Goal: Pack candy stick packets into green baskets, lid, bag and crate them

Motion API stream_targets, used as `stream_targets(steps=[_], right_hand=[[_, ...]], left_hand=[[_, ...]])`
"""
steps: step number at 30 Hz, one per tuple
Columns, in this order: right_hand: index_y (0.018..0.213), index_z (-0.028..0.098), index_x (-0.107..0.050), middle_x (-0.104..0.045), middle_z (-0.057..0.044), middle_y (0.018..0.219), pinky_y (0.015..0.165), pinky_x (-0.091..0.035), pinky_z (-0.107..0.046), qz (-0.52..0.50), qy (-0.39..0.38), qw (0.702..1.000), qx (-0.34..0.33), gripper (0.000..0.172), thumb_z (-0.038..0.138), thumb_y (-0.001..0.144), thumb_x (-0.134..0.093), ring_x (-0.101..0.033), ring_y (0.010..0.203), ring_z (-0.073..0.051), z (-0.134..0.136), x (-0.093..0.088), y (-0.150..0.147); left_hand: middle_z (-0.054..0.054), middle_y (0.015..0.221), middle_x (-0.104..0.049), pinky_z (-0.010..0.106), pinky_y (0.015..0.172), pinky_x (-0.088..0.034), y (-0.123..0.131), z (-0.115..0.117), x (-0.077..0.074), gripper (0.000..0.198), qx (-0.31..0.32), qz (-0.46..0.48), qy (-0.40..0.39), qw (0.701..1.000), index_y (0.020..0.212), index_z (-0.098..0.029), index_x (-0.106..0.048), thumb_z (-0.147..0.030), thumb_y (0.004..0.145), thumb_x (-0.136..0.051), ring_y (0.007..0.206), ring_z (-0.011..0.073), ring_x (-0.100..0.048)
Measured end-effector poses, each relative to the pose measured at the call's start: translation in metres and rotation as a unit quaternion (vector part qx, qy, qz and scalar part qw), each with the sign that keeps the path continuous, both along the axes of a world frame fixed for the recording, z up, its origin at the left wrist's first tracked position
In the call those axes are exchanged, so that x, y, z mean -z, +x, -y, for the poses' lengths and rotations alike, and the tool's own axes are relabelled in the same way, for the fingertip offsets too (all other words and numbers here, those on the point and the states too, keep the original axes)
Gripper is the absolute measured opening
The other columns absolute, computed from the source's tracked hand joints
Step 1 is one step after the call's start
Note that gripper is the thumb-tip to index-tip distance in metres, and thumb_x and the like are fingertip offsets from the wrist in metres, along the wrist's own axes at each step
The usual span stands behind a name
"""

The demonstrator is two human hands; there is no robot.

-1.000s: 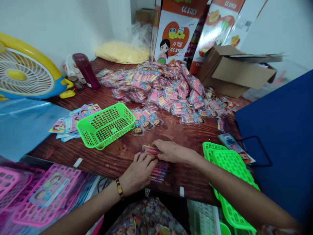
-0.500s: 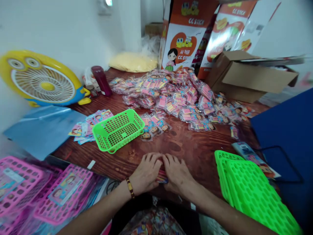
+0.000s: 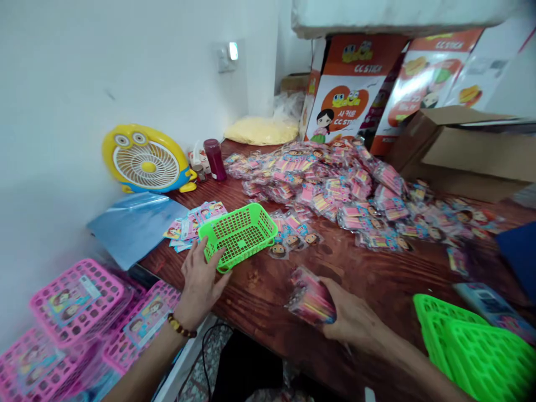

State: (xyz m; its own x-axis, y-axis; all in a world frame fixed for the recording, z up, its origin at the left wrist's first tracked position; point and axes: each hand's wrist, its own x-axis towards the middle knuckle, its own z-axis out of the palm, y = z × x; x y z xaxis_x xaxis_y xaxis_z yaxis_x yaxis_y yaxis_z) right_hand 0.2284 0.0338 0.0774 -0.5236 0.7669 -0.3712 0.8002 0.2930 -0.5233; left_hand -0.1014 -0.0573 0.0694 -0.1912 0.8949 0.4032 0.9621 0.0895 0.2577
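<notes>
My left hand [image 3: 200,282] reaches to the near left end of a green plastic basket [image 3: 240,245]. Its fingers are spread at the rim; whether they touch it is hard to tell. Nothing shows inside the basket. My right hand [image 3: 352,315] is wrapped around a stack of small clear packets [image 3: 310,297] with pink and yellow sticks in them, held over the front of the table. Three or so similar packets [image 3: 293,237] lie flat just right of the basket. Printed cards [image 3: 195,223] lie in a loose pile behind its left end.
A large heap of packets [image 3: 326,184] covers the back of the brown table [image 3: 259,298]. Nested green baskets [image 3: 481,340] stand at the right, filled pink baskets [image 3: 79,301] at the lower left. A yellow fan [image 3: 146,162], a dark red bottle [image 3: 215,160] and an open carton [image 3: 473,156] stand behind.
Both hands were together at the table's front edge around the packets. Now the left has moved away to the green basket, and the right has lifted the stack alone. The view has turned left.
</notes>
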Motion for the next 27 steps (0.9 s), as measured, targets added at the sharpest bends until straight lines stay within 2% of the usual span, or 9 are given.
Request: stream_targets(steps=[2,3,7,10,14,17,20,23,27], right_hand=[[0.135,0.021,-0.042,-0.065,-0.007,0.112,0.083,-0.046,-0.035,-0.041,-0.023,0.999,-0.001,0.08,0.035,0.061,-0.069,-0.063,0.098,-0.027,-0.013,-0.023,-0.002],[0.135,0.022,-0.042,-0.065,-0.006,0.112,0.082,-0.046,-0.033,-0.063,-0.024,0.998,-0.013,0.081,0.035,0.06,-0.07,-0.063,0.097,-0.026,-0.02,-0.037,-0.007],[0.138,0.02,-0.04,-0.064,-0.006,0.107,0.072,-0.046,-0.029,-0.075,0.002,0.992,-0.099,0.088,0.035,0.058,-0.073,-0.062,0.086,-0.022,-0.05,-0.092,-0.056],[0.128,0.019,-0.05,-0.065,-0.004,0.1,0.067,-0.044,-0.027,-0.06,0.003,0.977,-0.203,0.078,0.038,0.057,-0.075,-0.06,0.082,-0.02,-0.07,-0.104,-0.112],[0.121,0.018,-0.053,-0.066,-0.006,0.106,0.068,-0.045,-0.026,-0.009,-0.017,0.957,-0.289,0.074,0.043,0.056,-0.075,-0.062,0.086,-0.021,-0.084,-0.083,-0.175],[0.12,0.018,-0.053,-0.068,-0.007,0.106,0.066,-0.047,-0.028,0.054,0.019,0.95,-0.308,0.072,0.047,0.057,-0.073,-0.064,0.086,-0.024,-0.082,-0.066,-0.201],[0.117,0.017,-0.054,-0.068,-0.011,0.107,0.071,-0.048,-0.033,0.093,0.087,0.932,-0.339,0.068,0.047,0.058,-0.071,-0.065,0.09,-0.028,-0.071,-0.05,-0.21],[0.122,0.014,-0.051,-0.063,-0.016,0.115,0.086,-0.047,-0.044,0.083,0.149,0.922,-0.347,0.069,0.044,0.063,-0.069,-0.061,0.102,-0.033,-0.056,-0.028,-0.211],[0.137,0.012,-0.041,-0.051,-0.02,0.13,0.099,-0.036,-0.055,0.059,0.213,0.926,-0.304,0.088,0.052,0.065,-0.071,-0.05,0.115,-0.037,-0.048,-0.006,-0.205]], left_hand=[[0.017,0.147,-0.028,0.056,0.102,-0.043,-0.023,0.002,0.011,0.014,0.055,0.03,-0.023,0.998,0.103,-0.019,-0.056,-0.022,0.09,-0.05,0.135,0.0358,-0.036],[0.016,0.147,-0.027,0.053,0.103,-0.044,-0.03,0.003,0.013,0.011,0.084,0.048,-0.038,0.995,0.097,-0.019,-0.056,-0.019,0.092,-0.046,0.134,0.0328,-0.038],[0.013,0.151,-0.023,0.048,0.11,-0.04,-0.039,0.014,0.004,0.012,0.174,0.089,-0.09,0.977,0.094,-0.02,-0.054,-0.015,0.092,-0.043,0.139,0.0272,-0.034],[0.011,0.153,-0.021,0.045,0.112,-0.039,-0.036,0.024,-0.003,0.011,0.186,0.108,-0.103,0.971,0.093,-0.021,-0.053,-0.014,0.091,-0.044,0.141,0.0263,-0.032],[0.01,0.156,-0.014,0.044,0.112,-0.04,-0.031,0.034,0.007,0.009,0.16,0.145,-0.065,0.974,0.098,-0.021,-0.052,-0.016,0.091,-0.048,0.137,0.0256,-0.039],[0.01,0.158,-0.008,0.044,0.111,-0.041,-0.028,0.037,0.018,0.01,0.137,0.165,-0.054,0.975,0.1,-0.021,-0.052,-0.017,0.091,-0.05,0.134,0.0255,-0.044],[0.01,0.159,-0.007,0.046,0.111,-0.041,-0.028,0.038,0.025,0.007,0.12,0.172,-0.047,0.977,0.096,-0.02,-0.052,-0.016,0.09,-0.051,0.135,0.0268,-0.042],[0.011,0.158,-0.01,0.045,0.11,-0.041,-0.029,0.037,0.029,0.008,0.12,0.173,-0.029,0.977,0.094,-0.02,-0.051,-0.014,0.089,-0.052,0.138,0.028,-0.039],[0.011,0.159,-0.011,0.046,0.111,-0.041,-0.028,0.035,0.029,0.009,0.121,0.171,-0.023,0.978,0.096,-0.02,-0.052,-0.014,0.089,-0.053,0.139,0.0276,-0.036]])
